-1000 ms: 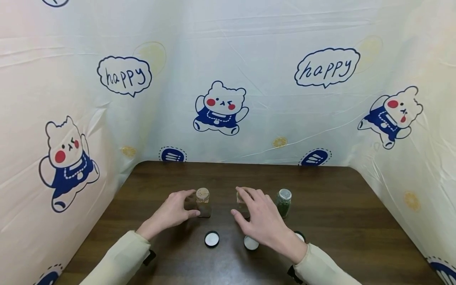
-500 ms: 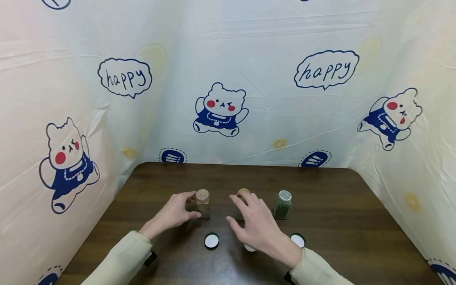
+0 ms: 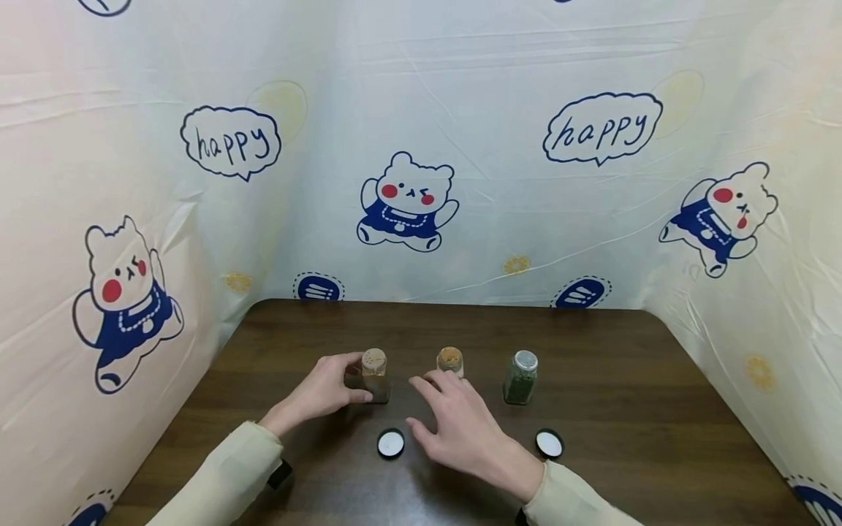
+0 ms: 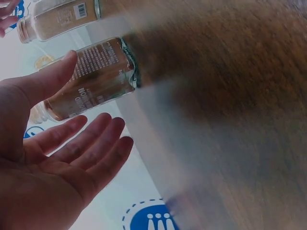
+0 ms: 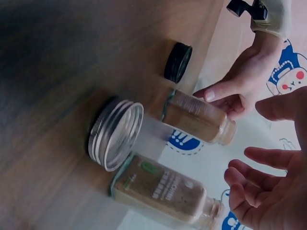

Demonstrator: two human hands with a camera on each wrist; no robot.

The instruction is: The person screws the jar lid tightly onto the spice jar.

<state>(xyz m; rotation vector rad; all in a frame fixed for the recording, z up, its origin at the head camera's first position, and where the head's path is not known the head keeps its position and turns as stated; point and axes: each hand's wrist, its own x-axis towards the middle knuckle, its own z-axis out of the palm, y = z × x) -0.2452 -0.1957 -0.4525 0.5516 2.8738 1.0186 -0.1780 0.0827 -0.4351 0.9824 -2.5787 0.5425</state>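
Note:
A glass spice jar (image 3: 376, 385) of brown powder stands upright at the left, its perforated top showing. My left hand (image 3: 322, 392) is beside it, thumb and fingers spread to either side; in the left wrist view the thumb overlaps the jar (image 4: 91, 79), and whether it touches cannot be told. My right hand (image 3: 463, 431) hovers in front of the middle jar (image 3: 450, 359), fingers loosely bent and holding nothing. That jar's lower part is hidden in the head view. In the right wrist view a screw lid (image 5: 117, 134) lies in front of the middle jar (image 5: 160, 191).
A third jar (image 3: 521, 380) with green flakes stands at the right. Two dark-rimmed lids, a left lid (image 3: 391, 443) and a right lid (image 3: 549, 443), lie nearer me on the brown table (image 3: 631, 380). A printed cloth (image 3: 500, 175) surrounds the table's back and sides.
My right hand has drawn back from the middle jar, toward me and slightly left, uncovering the jar's top and the right lid. My left hand has barely moved.

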